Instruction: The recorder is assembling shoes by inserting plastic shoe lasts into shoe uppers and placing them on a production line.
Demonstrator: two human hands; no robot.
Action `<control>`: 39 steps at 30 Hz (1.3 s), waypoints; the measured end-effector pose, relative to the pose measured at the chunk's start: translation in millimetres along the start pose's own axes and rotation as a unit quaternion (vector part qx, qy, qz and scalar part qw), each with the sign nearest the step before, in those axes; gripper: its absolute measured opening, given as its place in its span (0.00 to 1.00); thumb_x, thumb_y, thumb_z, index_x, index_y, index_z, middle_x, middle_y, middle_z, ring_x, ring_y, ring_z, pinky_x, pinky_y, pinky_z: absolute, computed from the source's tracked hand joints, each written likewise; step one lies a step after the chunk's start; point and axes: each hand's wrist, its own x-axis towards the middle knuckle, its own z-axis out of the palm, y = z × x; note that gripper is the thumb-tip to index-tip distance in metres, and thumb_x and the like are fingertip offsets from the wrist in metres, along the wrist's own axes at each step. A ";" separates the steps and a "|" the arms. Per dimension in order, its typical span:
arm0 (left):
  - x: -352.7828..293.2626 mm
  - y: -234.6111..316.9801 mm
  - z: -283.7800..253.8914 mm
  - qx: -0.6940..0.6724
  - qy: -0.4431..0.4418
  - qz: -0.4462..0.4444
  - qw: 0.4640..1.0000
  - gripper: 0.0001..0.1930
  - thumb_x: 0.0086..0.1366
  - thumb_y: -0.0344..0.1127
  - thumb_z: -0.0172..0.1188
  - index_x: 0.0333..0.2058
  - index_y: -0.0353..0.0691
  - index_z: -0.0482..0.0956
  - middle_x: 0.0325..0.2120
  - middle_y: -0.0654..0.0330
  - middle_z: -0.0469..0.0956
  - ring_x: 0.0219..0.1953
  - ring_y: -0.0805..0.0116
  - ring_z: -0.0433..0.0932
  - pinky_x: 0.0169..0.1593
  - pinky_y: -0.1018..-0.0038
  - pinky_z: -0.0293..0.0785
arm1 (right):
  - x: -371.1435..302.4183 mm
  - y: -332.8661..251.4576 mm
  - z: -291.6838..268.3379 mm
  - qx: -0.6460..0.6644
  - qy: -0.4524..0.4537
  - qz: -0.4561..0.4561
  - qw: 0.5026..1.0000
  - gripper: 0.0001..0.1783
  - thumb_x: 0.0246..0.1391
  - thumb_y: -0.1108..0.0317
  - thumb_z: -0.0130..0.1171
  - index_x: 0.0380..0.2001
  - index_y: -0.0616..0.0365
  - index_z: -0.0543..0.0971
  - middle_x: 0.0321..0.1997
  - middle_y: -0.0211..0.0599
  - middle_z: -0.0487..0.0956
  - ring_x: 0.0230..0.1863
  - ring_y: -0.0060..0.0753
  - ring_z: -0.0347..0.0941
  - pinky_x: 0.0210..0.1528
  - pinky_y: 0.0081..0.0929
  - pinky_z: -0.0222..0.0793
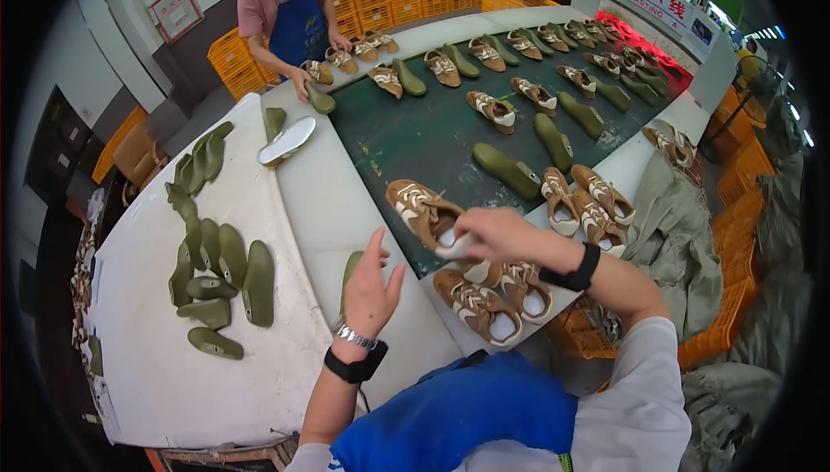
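**Holding a shoe by the heel: grip tips, plus a headcount**

Right hand (503, 235) has its fingers closed on the heel end of a brown-and-white lace-up shoe with a soft-looking upper (417, 209), up over the near corner of the dark green flat work surface (406, 148), toe toward 10 o'clock. Left hand (372, 293) is free, fingers spread, at about 8 o'clock from the right. An olive-green, smooth foot-shaped last (349, 275) peeks out at its 9 o'clock; can't tell if they touch.

IMO: pinch the heel firmly but don't crush the collar, bring the left palm under the toe so it doesn't droop, and watch the laces.

Counts, clock taken from the right hand:
- 6 o'clock: three matching shoes bunched together (474, 306), partly overlapping.
- 2–3 o'clock: three more shoes in a cluster (596, 220).
- 1 o'clock: three closest loose green lasts (507, 170) on the green surface.
- 9 o'clock: roughly a dozen green lasts (258, 283) on the white-covered table (138, 342); some overlap.

Farther rows blur together, so no number there.
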 end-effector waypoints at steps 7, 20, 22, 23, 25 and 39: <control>-67.9 -126.9 -4.9 0.185 -0.132 -0.123 0.966 0.39 0.48 0.37 0.65 0.57 0.37 0.56 0.49 0.43 0.64 0.51 0.47 0.65 0.53 0.63 0.65 | 84.9 178.1 21.8 -0.117 -0.048 0.204 0.971 0.14 0.37 0.70 0.61 0.33 0.53 0.75 0.30 0.41 0.77 0.38 0.46 0.74 0.39 0.37 0.68; -89.2 -188.8 11.2 -0.343 0.037 -0.411 0.844 0.29 0.49 0.25 0.60 0.52 0.29 0.64 0.47 0.51 0.72 0.51 0.59 0.71 0.56 0.66 0.64 | 142.9 195.7 96.6 -0.020 -0.062 0.164 0.984 0.28 0.45 0.68 0.54 0.53 0.50 0.67 0.52 0.55 0.68 0.47 0.54 0.70 0.49 0.39 0.67; -54.1 -186.9 19.9 -0.539 0.057 -0.399 0.739 0.27 0.51 0.22 0.56 0.53 0.30 0.63 0.50 0.52 0.69 0.55 0.61 0.66 0.59 0.68 0.60 | 153.5 142.7 111.4 0.167 -0.141 0.037 0.975 0.30 0.48 0.57 0.54 0.55 0.56 0.65 0.41 0.50 0.77 0.42 0.46 0.75 0.44 0.38 0.69; -34.8 -177.6 22.5 -0.551 0.060 -0.359 0.751 0.28 0.53 0.22 0.55 0.55 0.31 0.61 0.52 0.53 0.67 0.55 0.63 0.65 0.59 0.69 0.60 | 153.7 95.1 103.6 0.337 -0.246 0.125 0.900 0.38 0.49 0.48 0.54 0.59 0.57 0.60 0.51 0.50 0.72 0.45 0.41 0.73 0.45 0.34 0.68; 7.7 -149.0 34.8 -0.538 0.041 -0.291 0.790 0.31 0.54 0.22 0.54 0.57 0.32 0.56 0.54 0.54 0.64 0.56 0.64 0.63 0.59 0.70 0.60 | 146.2 50.6 111.6 0.483 -0.286 0.249 0.789 0.43 0.50 0.43 0.53 0.61 0.58 0.54 0.59 0.50 0.61 0.46 0.37 0.70 0.46 0.29 0.68; 2.6 -202.3 -4.2 -0.055 0.040 -0.163 0.984 0.20 0.54 0.28 0.59 0.48 0.38 0.71 0.45 0.59 0.73 0.47 0.64 0.71 0.54 0.70 0.62 | 190.7 152.4 124.2 -0.100 -0.102 0.277 0.950 0.39 0.45 0.57 0.60 0.60 0.51 0.56 0.54 0.58 0.64 0.53 0.54 0.66 0.48 0.40 0.67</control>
